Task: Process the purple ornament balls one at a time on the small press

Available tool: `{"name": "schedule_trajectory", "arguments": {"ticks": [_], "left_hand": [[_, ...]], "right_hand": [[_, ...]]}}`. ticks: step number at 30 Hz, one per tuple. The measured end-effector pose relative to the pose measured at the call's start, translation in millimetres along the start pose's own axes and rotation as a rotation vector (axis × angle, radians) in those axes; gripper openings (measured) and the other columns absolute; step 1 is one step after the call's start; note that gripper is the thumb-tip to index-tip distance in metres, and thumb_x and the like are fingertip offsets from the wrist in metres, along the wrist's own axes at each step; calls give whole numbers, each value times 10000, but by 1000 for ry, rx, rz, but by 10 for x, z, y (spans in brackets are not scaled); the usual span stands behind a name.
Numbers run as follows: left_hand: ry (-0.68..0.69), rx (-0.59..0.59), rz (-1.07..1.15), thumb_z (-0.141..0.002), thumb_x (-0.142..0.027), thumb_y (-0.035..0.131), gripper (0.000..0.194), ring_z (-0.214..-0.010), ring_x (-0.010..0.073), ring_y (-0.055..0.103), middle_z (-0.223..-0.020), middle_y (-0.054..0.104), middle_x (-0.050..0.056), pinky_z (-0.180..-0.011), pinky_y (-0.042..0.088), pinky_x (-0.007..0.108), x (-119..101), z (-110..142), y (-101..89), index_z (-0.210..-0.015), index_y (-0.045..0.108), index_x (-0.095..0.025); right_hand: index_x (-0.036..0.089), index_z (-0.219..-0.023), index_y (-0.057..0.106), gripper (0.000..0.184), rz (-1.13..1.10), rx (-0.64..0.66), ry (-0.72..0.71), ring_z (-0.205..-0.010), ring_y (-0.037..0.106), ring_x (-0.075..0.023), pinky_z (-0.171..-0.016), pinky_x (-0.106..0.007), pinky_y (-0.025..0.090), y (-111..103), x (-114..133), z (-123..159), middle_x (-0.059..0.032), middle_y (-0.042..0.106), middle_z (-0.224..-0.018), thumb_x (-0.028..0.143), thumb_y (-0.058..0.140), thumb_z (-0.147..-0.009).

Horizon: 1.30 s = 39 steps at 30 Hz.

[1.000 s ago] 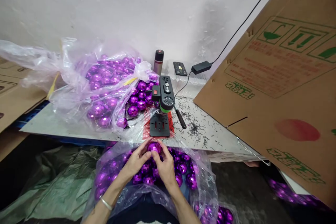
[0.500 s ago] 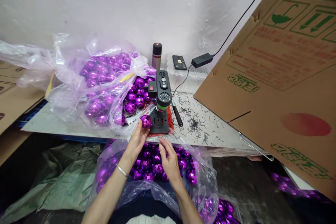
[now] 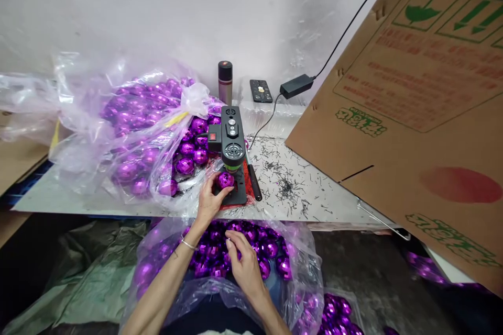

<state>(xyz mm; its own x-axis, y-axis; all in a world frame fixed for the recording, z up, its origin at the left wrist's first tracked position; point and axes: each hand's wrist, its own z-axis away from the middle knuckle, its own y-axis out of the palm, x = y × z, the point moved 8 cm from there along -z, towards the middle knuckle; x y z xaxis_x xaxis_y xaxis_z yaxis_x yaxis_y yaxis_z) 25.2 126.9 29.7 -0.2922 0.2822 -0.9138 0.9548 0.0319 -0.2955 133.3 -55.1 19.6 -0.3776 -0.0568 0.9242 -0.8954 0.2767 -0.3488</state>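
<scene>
My left hand [image 3: 209, 200] grips a shiny purple faceted ball [image 3: 225, 180] and holds it on the base of a small black bench drill [image 3: 231, 142], right under its green-ringed head. My right hand [image 3: 244, 263] rests lower, in a clear plastic bag of purple balls [image 3: 271, 249] on my lap; its fingers curl down among the balls, and I cannot see whether they hold one. A thin bracelet circles my left wrist.
A bigger clear bag of purple balls [image 3: 137, 131] lies on the white tabletop [image 3: 334, 204] to the left. Dark shavings [image 3: 286, 186] litter the top. A flask [image 3: 225, 81], a remote [image 3: 261, 90] and a power adapter [image 3: 296, 85] stand by the wall. A large cardboard box [image 3: 416, 110] leans in from the right.
My left hand carried one purple ball up from the lap bag and set it on the drill base. My right hand let go and sank back into the lap bag.
</scene>
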Motion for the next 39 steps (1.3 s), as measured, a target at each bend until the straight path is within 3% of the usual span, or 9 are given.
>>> {"name": "schedule_trajectory", "arguments": {"ticks": [4, 8, 14, 17, 20, 23, 26, 30, 39], "left_hand": [[108, 75, -52, -825, -452, 807, 537, -1215, 302, 677, -1269, 730, 116, -1107, 502, 492, -124, -32, 103, -1278, 670, -198], [86, 92, -38, -821, -442, 808, 556, -1255, 304, 666, -1312, 722, 117, -1130, 493, 492, -117, -36, 161, -1301, 662, -201], [5, 80, 43, -796, -447, 835, 589, -1305, 329, 637, -1348, 713, 117, -1169, 452, 514, -73, 0, 165, -1314, 673, -218], [-6, 77, 70, -775, -457, 853, 594, -1301, 339, 636, -1334, 717, 110, -1170, 449, 519, -78, 5, 171, -1298, 681, -232], [9, 84, 70, -778, -458, 854, 593, -1291, 339, 643, -1333, 714, 120, -1162, 459, 515, -84, 5, 177, -1295, 678, -229], [21, 83, 64, -794, -463, 841, 589, -1278, 339, 652, -1332, 711, 135, -1142, 477, 513, -78, 6, 174, -1300, 670, -216], [28, 82, 57, -792, -464, 843, 587, -1256, 337, 665, -1313, 719, 135, -1118, 498, 506, -69, 10, 181, -1295, 670, -217], [56, 71, 52, -810, -459, 827, 565, -1232, 334, 679, -1293, 726, 141, -1097, 512, 508, -76, 18, 189, -1290, 665, -208], [72, 76, 45, -825, -469, 812, 554, -1260, 334, 668, -1314, 724, 140, -1116, 500, 516, -87, 19, 191, -1291, 668, -207]], "right_hand": [[246, -1157, 767, 295, 38, -33, -30, -1075, 775, -187, -943, -300, 642, -121, 40, -41, -79, 805, -1140, 305, 506, -1034], [244, -1191, 746, 270, 102, -191, -147, -1051, 771, -186, -934, -319, 653, -535, 287, -262, -81, 798, -1123, 255, 528, -1033], [277, -1552, 442, 638, 306, -474, -687, -976, 744, -206, -798, -377, 684, -1117, 1089, -720, -154, 653, -1362, 268, 682, -960], [251, -1518, 471, 640, 334, -450, -880, -1016, 729, -235, -751, -376, 673, -1100, 1396, -909, -143, 701, -1247, 358, 720, -938], [212, -1314, 607, 353, 244, -377, -927, -942, 727, -213, -704, -337, 635, -1006, 1559, -1048, -106, 742, -1038, 375, 612, -1001], [217, -968, 639, 103, 214, -370, -902, -749, 682, -154, -629, -283, 553, -879, 1591, -1094, -43, 704, -833, 227, 545, -1010], [231, -783, 538, 250, 220, -397, -858, -611, 585, -124, -554, -265, 453, -749, 1484, -1095, 1, 615, -685, 121, 461, -993], [242, -756, 474, 307, 187, -456, -902, -558, 491, -123, -523, -274, 395, -646, 1272, -1063, 5, 560, -652, 198, 371, -1041], [249, -784, 499, 299, 125, -478, -902, -588, 519, -139, -624, -330, 434, -591, 1020, -1055, 8, 580, -687, 237, 371, -1054]]}}
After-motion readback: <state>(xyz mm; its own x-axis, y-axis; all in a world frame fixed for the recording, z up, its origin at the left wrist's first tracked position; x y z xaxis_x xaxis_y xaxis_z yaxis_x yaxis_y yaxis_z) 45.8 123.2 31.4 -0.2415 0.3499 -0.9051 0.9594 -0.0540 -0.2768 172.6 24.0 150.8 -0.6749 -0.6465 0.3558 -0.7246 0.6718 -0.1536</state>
